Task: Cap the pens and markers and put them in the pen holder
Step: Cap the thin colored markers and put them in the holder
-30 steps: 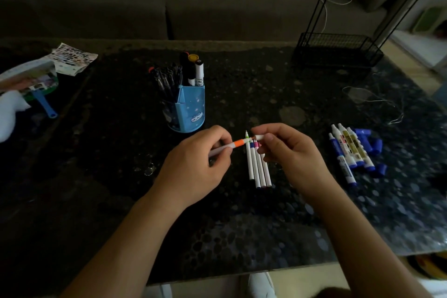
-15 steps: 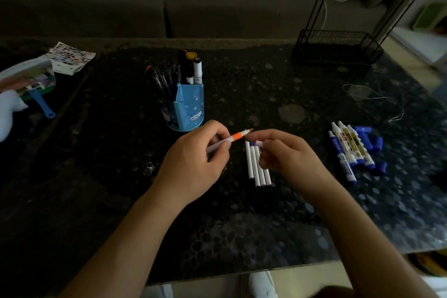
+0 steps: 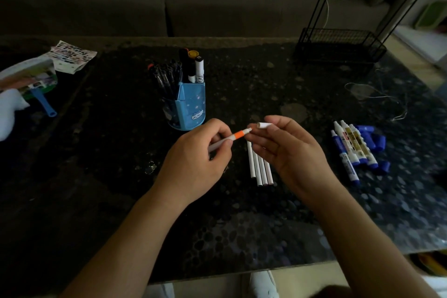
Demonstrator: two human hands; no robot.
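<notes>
While the left hand (image 3: 193, 159) pinches a white pen (image 3: 229, 139) with an orange collar, its bare tip points right at the white cap (image 3: 264, 125) gripped in the right hand's (image 3: 290, 150) fingers, just apart from it. Four white pens (image 3: 260, 169) lie on the dark table (image 3: 96, 176) below, and the blue pen holder (image 3: 187, 106) stands just behind the left hand.

Both bare forearms extended forward over the table, left hand (image 3: 193, 159) curled, a pen (image 3: 229, 139) pinched between thumb and fingers, right hand (image 3: 287, 150) held palm toward the left, a white cap (image 3: 264, 125) gripped at its fingertips, hands nearly touching
</notes>
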